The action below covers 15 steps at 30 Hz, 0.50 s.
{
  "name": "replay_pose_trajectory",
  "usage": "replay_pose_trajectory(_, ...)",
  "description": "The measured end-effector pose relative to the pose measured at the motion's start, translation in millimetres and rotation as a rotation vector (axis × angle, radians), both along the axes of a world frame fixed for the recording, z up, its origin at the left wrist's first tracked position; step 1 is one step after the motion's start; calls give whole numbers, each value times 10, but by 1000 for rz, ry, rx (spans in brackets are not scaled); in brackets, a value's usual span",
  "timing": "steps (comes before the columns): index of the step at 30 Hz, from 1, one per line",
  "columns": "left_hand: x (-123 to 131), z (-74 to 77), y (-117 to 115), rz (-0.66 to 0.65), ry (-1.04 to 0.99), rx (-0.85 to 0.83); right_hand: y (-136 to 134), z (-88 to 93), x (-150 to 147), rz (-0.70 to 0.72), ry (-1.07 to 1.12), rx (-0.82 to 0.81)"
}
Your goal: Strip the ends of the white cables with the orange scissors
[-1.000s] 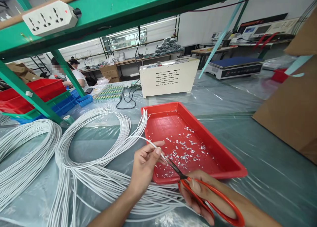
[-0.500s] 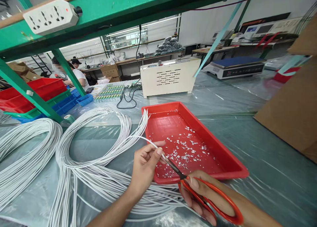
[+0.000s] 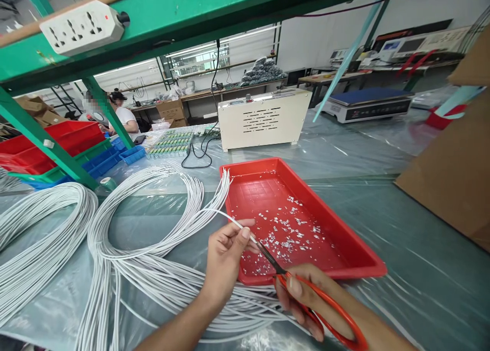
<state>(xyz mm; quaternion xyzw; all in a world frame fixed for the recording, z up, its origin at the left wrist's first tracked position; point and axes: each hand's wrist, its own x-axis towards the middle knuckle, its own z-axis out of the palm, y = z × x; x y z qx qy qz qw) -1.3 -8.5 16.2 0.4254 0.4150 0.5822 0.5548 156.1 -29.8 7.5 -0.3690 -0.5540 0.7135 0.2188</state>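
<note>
Between the thumb and fingers of my left hand point(image 3: 228, 249) is the end of a white cable point(image 3: 221, 212), which curves back to a coiled bundle of white cables point(image 3: 100, 228). My right hand point(image 3: 306, 295) grips a pair of scissors point(image 3: 346, 318) with red-orange handles. Their dark blades point up and left, with the tips at the cable end just beyond my left fingertips. Whether the tips touch the cable is too small to tell. Below both hands lies the near edge of a red tray point(image 3: 337, 233), its floor scattered with small silvery scraps point(image 3: 285, 231).
A second cable coil point(image 3: 46, 239) lies at the left. Behind the tray stand a cream metal box point(image 3: 264, 121) and a scale point(image 3: 363, 103). Cardboard point(image 3: 451, 182) rises at the right. A green shelf beam point(image 3: 161, 24) crosses overhead. A person point(image 3: 124, 117) sits far left.
The scissor handles have drawn closer together as my right hand closed, shifting slightly left. My left hand and the cable stay nearly in place. The view has shifted very slightly.
</note>
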Motion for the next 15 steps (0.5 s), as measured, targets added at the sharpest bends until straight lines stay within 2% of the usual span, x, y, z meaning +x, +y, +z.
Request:
replay_pose_trajectory(5,30,-13,2,-9,-106,-49,-33,-65,-51,-109,33,29)
replay_pose_trajectory(9,22,-17,-11,-38,-135,-102,23,-49,-19,-254,32,189)
replay_pose_trajectory(13,-9,14,-29,-5,-5,-46,47,-47,-4,-197,35,191)
replay_pose_trajectory(15,-16,33,-38,-4,92,-17,39,-49,-24,-235,-4,218)
